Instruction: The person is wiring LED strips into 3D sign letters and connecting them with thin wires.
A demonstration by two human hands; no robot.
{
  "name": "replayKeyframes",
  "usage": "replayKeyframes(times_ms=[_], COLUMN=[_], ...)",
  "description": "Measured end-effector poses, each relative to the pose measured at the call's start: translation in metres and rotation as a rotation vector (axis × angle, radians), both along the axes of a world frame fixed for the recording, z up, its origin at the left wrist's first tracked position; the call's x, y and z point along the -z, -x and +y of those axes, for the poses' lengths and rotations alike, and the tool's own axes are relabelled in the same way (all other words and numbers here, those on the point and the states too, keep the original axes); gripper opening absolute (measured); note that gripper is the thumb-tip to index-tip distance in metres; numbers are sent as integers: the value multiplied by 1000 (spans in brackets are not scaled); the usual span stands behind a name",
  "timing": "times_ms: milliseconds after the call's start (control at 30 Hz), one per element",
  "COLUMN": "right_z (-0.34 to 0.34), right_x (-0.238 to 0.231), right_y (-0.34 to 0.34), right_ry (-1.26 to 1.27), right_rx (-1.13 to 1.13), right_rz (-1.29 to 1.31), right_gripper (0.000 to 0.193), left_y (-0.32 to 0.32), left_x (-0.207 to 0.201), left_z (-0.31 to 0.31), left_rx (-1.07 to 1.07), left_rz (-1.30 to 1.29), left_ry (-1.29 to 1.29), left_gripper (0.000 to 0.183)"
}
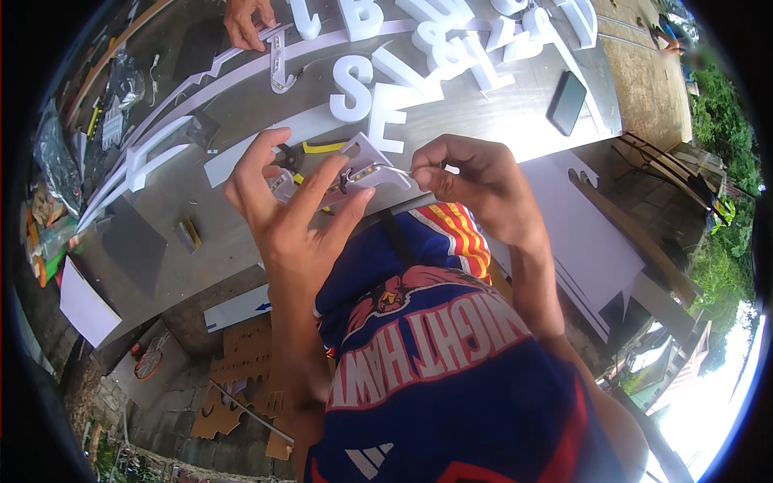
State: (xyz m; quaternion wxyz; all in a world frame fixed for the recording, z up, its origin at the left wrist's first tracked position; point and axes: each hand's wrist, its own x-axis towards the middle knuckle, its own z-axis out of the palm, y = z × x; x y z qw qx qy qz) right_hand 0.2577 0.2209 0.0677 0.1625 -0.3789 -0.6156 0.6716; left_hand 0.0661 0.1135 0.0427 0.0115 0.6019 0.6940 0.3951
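There's bare grey metal counter point(515, 105) past the right hand point(483, 183). White block letters point(352, 87) obstruct its left.

Your bench point(221, 229) has a shiny grey top, with white letters point(351, 92) crowding its far side, some overlapping. To their right you have a dark phone point(567, 103); at your left lie a dark sheet point(133, 245) and a small block point(188, 234), with a white frame point(138, 167) beyond.
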Motion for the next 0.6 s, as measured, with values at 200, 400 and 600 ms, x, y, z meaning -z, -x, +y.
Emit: replayKeyframes(times_ms=[200,400,600], right_z=[-12,-19,-26], right_x=[-16,-26,-1], right_y=[-2,5,1], right_ry=[36,215,208], right_rx=[17,-5,-95], right_rz=[137,187,212], right_gripper=[16,15,10], left_y=[0,0,5], left_x=[-26,-21,-7], left_z=[-12,-19,-24], left_rx=[7,106,220], left_rz=[9,-248,-241], left_ry=[-8,12,61], left_gripper=[36,35,38])
